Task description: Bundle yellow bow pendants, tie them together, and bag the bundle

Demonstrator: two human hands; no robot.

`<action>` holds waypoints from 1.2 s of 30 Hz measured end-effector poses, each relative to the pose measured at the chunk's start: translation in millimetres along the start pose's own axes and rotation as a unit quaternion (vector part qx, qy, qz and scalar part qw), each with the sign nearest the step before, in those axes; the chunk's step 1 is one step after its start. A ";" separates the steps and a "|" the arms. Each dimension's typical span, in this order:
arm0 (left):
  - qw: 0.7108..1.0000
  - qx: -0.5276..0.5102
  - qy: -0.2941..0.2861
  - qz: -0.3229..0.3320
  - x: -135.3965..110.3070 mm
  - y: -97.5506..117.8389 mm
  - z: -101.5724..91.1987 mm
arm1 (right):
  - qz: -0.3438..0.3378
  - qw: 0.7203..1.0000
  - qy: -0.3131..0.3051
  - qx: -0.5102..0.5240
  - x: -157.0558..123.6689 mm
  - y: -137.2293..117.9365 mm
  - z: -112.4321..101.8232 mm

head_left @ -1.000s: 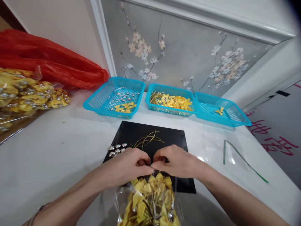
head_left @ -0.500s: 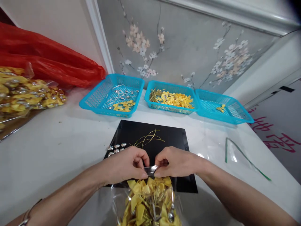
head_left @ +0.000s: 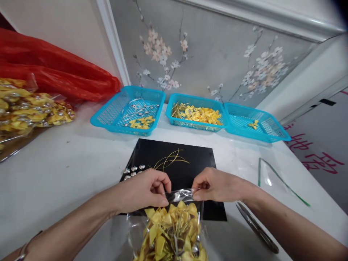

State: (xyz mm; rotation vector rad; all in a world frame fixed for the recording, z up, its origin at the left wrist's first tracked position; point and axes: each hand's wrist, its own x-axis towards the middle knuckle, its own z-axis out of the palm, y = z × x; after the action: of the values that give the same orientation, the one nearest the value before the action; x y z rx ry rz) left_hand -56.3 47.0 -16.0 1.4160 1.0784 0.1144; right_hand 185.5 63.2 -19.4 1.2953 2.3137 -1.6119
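Note:
A clear plastic bag full of yellow ribbon bows lies at the near edge of the white table. My left hand pinches the left side of the bag's top edge. My right hand pinches the right side, and the clear flap is stretched between them. Both hands are over a black mat. On the mat lie several gold wire ties and several small silver hearts.
Three blue baskets stand at the back: left with bows and silver pieces, middle heaped with yellow bows, right with one bow. Packed bags of bows and a red bag lie far left. Tweezers and a clear strip lie right.
My hands, pressed together at the bag's mouth a second ago, have moved apart, the right one to the right. The bag's top flap now shows stretched between them. Tweezers have come into view.

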 end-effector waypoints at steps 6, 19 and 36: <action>1.000 -0.003 -0.009 0.012 -3.3 1.1 1.2 | -0.074 0.997 -0.020 0.015 -2.6 -8.5 -10.3; 0.999 -0.028 -0.008 -0.027 -18.6 -4.6 -7.7 | -0.075 0.996 0.024 -0.049 14.1 -23.9 18.1; 0.988 -0.155 0.023 0.001 -47.8 -23.4 -14.0 | -0.037 0.998 0.018 0.046 0.5 -12.1 19.2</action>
State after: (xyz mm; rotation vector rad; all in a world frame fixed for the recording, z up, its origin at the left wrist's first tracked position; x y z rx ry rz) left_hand -104.0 21.0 -7.0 1.1388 1.0460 0.3054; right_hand 169.7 47.0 -19.3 1.2810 2.3603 -1.7523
